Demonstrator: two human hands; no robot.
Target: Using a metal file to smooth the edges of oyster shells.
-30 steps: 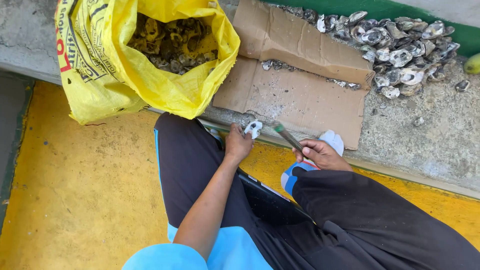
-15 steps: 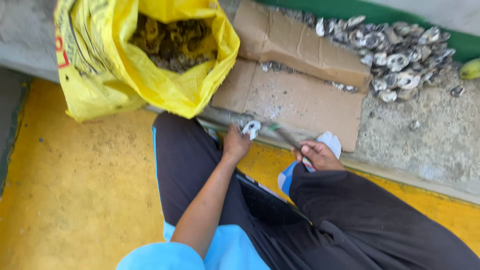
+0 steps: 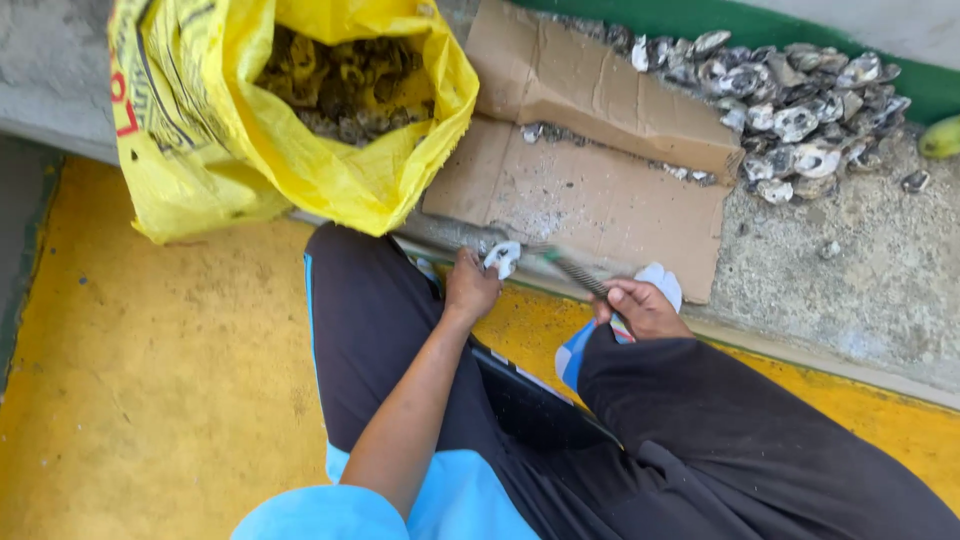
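Observation:
My left hand (image 3: 470, 285) grips a pale oyster shell (image 3: 503, 257) just above my left knee, near the edge of the cardboard. My right hand (image 3: 640, 308) holds a thin tool with a ribbed handle (image 3: 575, 272), whose tip points left at the shell. Both hands hover over my lap, in dark trousers, in front of a flattened brown cardboard sheet (image 3: 590, 190).
An open yellow sack (image 3: 210, 150) filled with dark rough shells stands at the upper left. A heap of opened grey oyster shells (image 3: 790, 110) lies at the upper right on the concrete ledge. The floor (image 3: 150, 380) is painted yellow. A white and blue object (image 3: 662, 280) lies by my right hand.
The view has shifted slightly; my hands stay together, the tool still against the shell, with only small movement.

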